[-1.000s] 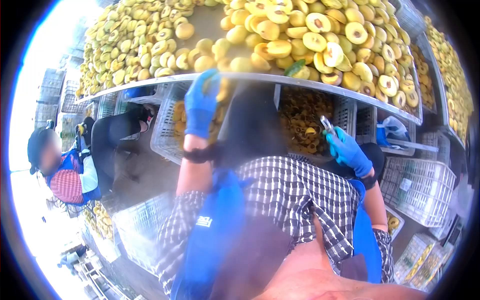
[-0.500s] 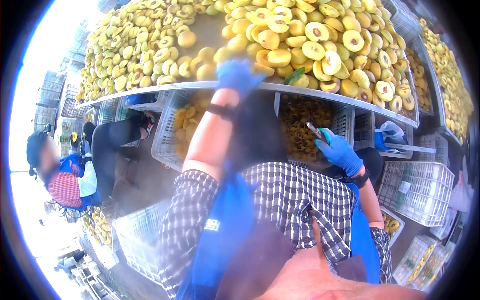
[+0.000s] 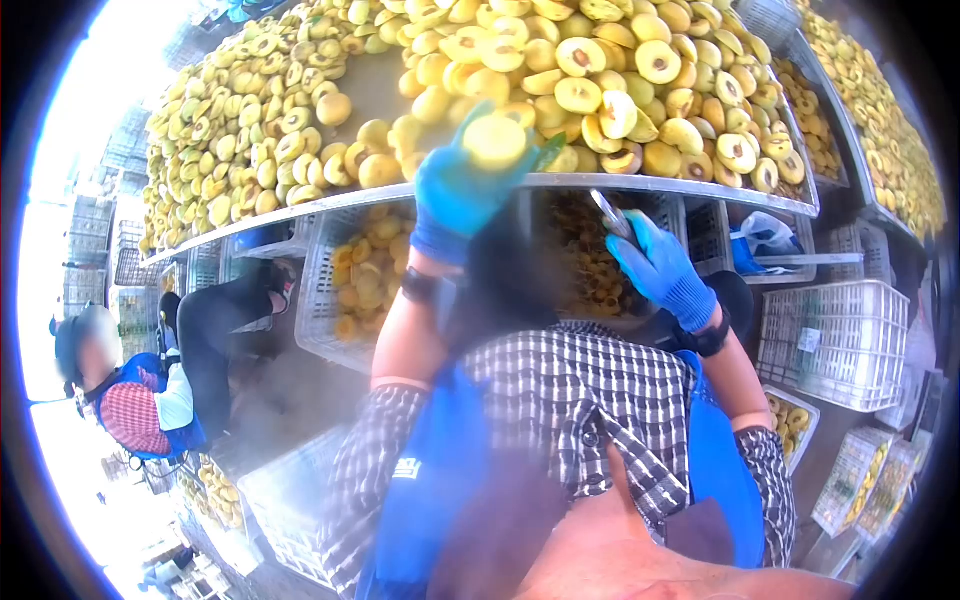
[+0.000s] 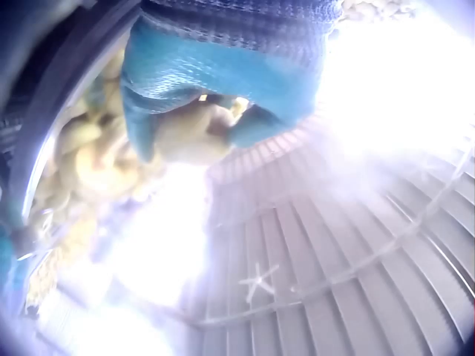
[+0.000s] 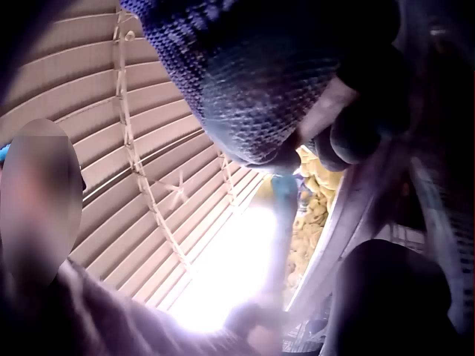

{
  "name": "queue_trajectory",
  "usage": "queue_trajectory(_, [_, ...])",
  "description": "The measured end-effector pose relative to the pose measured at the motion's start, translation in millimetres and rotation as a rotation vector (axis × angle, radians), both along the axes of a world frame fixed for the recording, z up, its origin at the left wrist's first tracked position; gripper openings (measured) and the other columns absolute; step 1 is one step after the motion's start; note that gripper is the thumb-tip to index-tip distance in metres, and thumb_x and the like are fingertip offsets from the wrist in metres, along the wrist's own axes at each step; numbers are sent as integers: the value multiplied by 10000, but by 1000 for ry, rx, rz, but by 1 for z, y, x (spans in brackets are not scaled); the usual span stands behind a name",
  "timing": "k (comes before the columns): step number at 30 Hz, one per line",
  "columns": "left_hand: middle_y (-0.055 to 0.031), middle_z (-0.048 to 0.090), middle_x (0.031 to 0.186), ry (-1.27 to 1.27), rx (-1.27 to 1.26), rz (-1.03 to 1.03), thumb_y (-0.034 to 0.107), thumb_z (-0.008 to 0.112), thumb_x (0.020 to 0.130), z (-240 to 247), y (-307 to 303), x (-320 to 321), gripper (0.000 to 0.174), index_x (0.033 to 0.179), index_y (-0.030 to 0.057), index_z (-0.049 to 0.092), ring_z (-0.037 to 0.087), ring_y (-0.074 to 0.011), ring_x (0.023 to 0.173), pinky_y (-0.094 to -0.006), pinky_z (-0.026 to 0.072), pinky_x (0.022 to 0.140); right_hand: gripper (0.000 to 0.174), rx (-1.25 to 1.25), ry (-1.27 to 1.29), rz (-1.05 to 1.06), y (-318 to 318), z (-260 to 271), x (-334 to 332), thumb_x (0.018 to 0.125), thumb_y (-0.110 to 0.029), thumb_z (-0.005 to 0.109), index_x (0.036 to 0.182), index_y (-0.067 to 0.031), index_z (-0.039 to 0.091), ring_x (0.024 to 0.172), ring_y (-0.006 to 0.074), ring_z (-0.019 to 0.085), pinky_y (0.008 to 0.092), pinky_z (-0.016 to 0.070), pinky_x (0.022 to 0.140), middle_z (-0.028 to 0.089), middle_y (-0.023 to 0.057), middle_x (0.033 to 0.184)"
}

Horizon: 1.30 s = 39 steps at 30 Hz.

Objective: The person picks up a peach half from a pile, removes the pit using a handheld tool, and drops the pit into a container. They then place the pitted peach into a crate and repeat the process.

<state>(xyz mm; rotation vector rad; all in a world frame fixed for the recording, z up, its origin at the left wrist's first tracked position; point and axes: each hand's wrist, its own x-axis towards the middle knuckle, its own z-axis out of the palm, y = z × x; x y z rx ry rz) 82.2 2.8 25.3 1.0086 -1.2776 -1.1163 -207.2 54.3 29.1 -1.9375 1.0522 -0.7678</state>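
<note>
Yellow and round, a fruit (image 3: 496, 141) (slightly blurred) is gripped by the left hand (image 3: 455, 192); the right hand (image 3: 662, 268) clasps a silvery tool (image 3: 611, 214).

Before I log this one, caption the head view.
Left hand holding a yellow fruit near the table edge, right hand gripping a metal tool.

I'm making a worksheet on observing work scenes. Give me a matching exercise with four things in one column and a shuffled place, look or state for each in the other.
Column 1
1. Left hand
2. Right hand
3. Green leaf
4. Shirt

Column 2
A. Black-and-white checked
B. Holding a metal tool
C. Lying among the heaped fruit
D. Holding a yellow fruit

Pairs: 1-D, 2-B, 3-C, 4-A
</note>
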Motion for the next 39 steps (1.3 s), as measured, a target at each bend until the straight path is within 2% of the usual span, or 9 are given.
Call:
queue_trajectory(3, [-206,529,1385,64,-151,39,102,694,830,4,10,-45,613,1391,7,467,562,-334,1228,-462,445,1055,340,-98,-6,-57,-4,33,20,965,-227,602,1218,-2,574,904,436,651,441,519,771,676,249,1007])
queue_trajectory(5, [-191,687,1183,-453,-527,291,10,772,800,9,15,-64,529,1275,-20,540,683,-237,1050,-345,565,891,341,-299,18,-132,-7,26,30,957,-227,614,1209,-1,579,839,410,660,437,527,713,675,236,935])
queue_trajectory(9, [-142,636,1166,-211,-489,136,-35,683,855,14,16,-82,508,1315,4,470,659,-223,997,-317,545,874,356,-348,190,-165,-6,17,35,943,-227,639,1186,18,555,840,430,661,472,528,682,665,266,935])
queue_trajectory(19, [-153,573,1162,-423,-519,376,137,578,975,6,17,-103,290,1233,6,589,564,-264,1052,-363,486,918,372,-596,370,-124,6,16,45,918,-162,592,1192,73,503,633,368,640,450,503,545,619,240,715])
queue_trajectory(23, [-115,614,1156,-499,-543,404,153,759,801,7,22,-100,504,1252,32,571,584,-296,1050,-398,461,944,246,-901,417,-96,-6,-2,39,838,-231,614,990,-37,630,531,224,571,353,455,433,568,136,789])
queue_trajectory(30, [-114,621,1105,-757,-583,357,164,754,795,11,20,-90,486,1220,16,571,590,-285,997,-375,488,895,236,-827,342,-75,-9,-13,40,843,-246,628,960,-41,609,514,280,583,393,467,440,593,184,807])
queue_trajectory(34, [-151,599,1165,-650,-586,447,174,511,1002,-2,21,-94,291,1213,-4,601,583,-271,1065,-381,480,943,266,-982,202,-108,-3,-7,51,876,-243,609,1033,-29,593,549,298,617,408,487,466,635,200,857])
queue_trajectory(38, [-138,586,1248,-112,-295,205,152,454,1036,10,16,-101,327,1308,-9,538,570,-252,1144,-378,489,971,238,-428,295,-98,-7,16,43,919,-232,578,1061,-43,602,572,269,635,379,497,484,645,129,831])
queue_trajectory(39, [-149,575,1279,120,-178,64,115,480,1019,18,13,-98,343,1333,-15,520,568,-260,1178,-372,500,972,227,-568,337,-130,-13,12,37,927,-228,574,1068,-53,605,572,264,635,374,497,485,642,117,827])
